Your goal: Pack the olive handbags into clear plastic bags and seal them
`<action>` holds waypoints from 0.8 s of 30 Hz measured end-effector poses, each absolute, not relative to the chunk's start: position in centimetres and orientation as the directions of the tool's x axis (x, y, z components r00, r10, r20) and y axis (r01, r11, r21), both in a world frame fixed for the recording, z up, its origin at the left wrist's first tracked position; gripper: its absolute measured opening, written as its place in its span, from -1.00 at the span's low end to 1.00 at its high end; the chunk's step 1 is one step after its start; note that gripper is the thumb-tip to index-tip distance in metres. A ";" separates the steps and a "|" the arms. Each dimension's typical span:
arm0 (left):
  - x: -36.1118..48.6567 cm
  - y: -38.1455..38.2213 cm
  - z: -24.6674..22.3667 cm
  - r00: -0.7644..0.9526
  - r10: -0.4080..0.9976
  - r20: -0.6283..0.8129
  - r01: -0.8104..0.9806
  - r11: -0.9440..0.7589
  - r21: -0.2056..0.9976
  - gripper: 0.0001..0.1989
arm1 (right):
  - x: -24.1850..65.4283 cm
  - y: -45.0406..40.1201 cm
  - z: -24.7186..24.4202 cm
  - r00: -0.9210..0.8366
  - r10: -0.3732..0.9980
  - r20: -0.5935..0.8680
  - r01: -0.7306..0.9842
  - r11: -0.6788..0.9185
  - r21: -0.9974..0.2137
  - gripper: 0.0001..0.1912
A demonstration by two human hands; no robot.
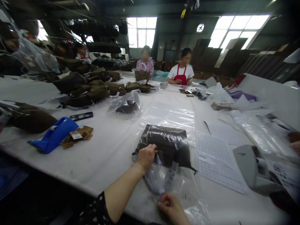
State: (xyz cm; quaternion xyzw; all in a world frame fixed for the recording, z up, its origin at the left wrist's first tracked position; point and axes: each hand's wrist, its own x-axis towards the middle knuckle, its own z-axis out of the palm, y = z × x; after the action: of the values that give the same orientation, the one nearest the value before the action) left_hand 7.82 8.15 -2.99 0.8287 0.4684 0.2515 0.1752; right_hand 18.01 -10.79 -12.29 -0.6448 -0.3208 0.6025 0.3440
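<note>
A dark olive bag (165,134) lies inside a clear plastic bag (171,114) on the white table, near its front edge. My left hand (147,155) has its fingers bent and pressed together on the plastic at the bag's left front part. Below it, my right hand (170,206) is closed at the end of the wrapped handle (159,181), which points toward me. The plastic spreads past the bag on the far side and on the near right side. What exactly the fingertips pinch is too small to tell.
Printed sheets (217,159) and a grey tape dispenser (254,168) lie on the right. A blue tape dispenser (55,134), brown tags (78,136) and olive bags (89,89) are on the left. Two people stand across the table (105,140); a hand shows at the right edge.
</note>
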 end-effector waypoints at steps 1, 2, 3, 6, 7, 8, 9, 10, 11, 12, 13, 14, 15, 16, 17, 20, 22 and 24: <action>8.4 7.3 -3.9 0.383 0.887 0.258 0.707 -0.461 0.536 -0.88 | 17.9 -10.7 -12.2 0.071 0.820 -0.568 -0.003 -0.570 -0.822 -0.65; 9.0 6.4 -4.7 0.331 0.906 0.264 0.724 -0.423 0.545 -0.86 | 17.9 -10.6 -12.1 0.069 0.814 -0.577 0.007 -0.579 -0.815 -0.66; 9.4 5.3 -5.5 0.286 0.920 0.268 0.739 -0.390 0.550 -0.85 | 17.8 -10.5 -11.9 0.065 0.814 -0.577 0.033 -0.580 -0.814 -0.69; 10.8 2.8 -7.3 0.192 0.928 0.320 0.764 -0.346 0.545 -0.77 | 17.6 -10.8 -11.4 0.013 0.869 -0.495 0.151 -0.491 -0.858 -0.84; 11.2 2.3 -7.8 0.178 0.920 0.348 0.770 -0.351 0.533 -0.73 | 17.7 -11.1 -11.1 -0.036 0.900 -0.435 0.184 -0.422 -0.888 -0.86; 11.5 2.0 -8.2 0.172 0.911 0.376 0.779 -0.359 0.514 -0.70 | 18.1 -11.6 -10.7 -0.106 0.925 -0.364 0.211 -0.337 -0.918 -0.77; 11.8 1.7 -8.6 0.172 0.900 0.400 0.790 -0.369 0.490 -0.68 | 18.8 -12.2 -10.3 -0.189 0.940 -0.283 0.226 -0.238 -0.945 -0.65; 11.9 1.6 -8.8 0.179 0.892 0.416 0.802 -0.377 0.464 -0.68 | 19.9 -12.9 -9.6 -0.284 0.939 -0.192 0.225 -0.129 -0.966 -0.54; 12.0 1.6 -8.9 0.187 0.886 0.425 0.814 -0.381 0.438 -0.67 | 21.7 -13.5 -8.9 -0.358 0.929 -0.094 0.209 -0.018 -0.978 -0.48; 12.1 1.7 -8.9 0.193 0.879 0.436 0.823 -0.387 0.415 -0.67 | 24.0 -14.2 -8.1 -0.375 0.927 -0.004 0.196 0.075 -0.978 -0.50; 12.1 1.9 -9.0 0.199 0.872 0.447 0.828 -0.393 0.399 -0.67 | 26.9 -14.7 -7.3 -0.315 0.947 0.068 0.201 0.136 -0.970 -0.60; 12.1 2.2 -9.0 0.198 0.862 0.467 0.831 -0.401 0.386 -0.67 | 30.3 -15.2 -6.5 -0.161 0.980 0.118 0.225 0.153 -0.962 -0.73; 12.0 2.6 -9.1 0.210 0.847 0.489 0.825 -0.421 0.376 -0.67 | 34.2 -15.8 -5.7 0.088 0.984 0.154 0.254 0.128 -0.959 -0.82; 12.0 3.0 -9.3 0.219 0.838 0.501 0.819 -0.437 0.373 -0.67 | 38.4 -16.3 -4.9 0.379 0.911 0.160 0.269 0.057 -0.962 -0.89; 12.1 3.4 -9.5 0.228 0.826 0.516 0.811 -0.454 0.369 -0.67 | 42.7 -16.7 -4.2 0.661 0.733 0.159 0.243 -0.009 -0.970 -0.89; 12.1 4.0 -10.0 0.231 0.786 0.573 0.783 -0.500 0.370 -0.64 | 54.0 -17.3 -3.1 0.944 0.314 0.098 0.107 -0.012 -0.994 -0.63; 12.1 4.1 -10.0 0.215 0.767 0.605 0.765 -0.518 0.384 -0.59 | 58.8 -16.7 -3.2 0.946 0.324 0.030 0.049 -0.052 -0.997 -0.52; 12.1 4.1 -10.0 0.210 0.767 0.606 0.757 -0.520 0.395 -0.53 | 61.2 -15.6 -3.6 0.922 0.385 -0.046 -0.003 -0.112 -0.994 -0.46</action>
State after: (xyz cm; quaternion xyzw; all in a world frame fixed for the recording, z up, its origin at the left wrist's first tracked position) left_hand 12.08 4.08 -10.01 0.7779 0.4899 0.3935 0.0063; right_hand 61.15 -15.57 -3.59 -0.7306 -0.1307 0.1484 0.6536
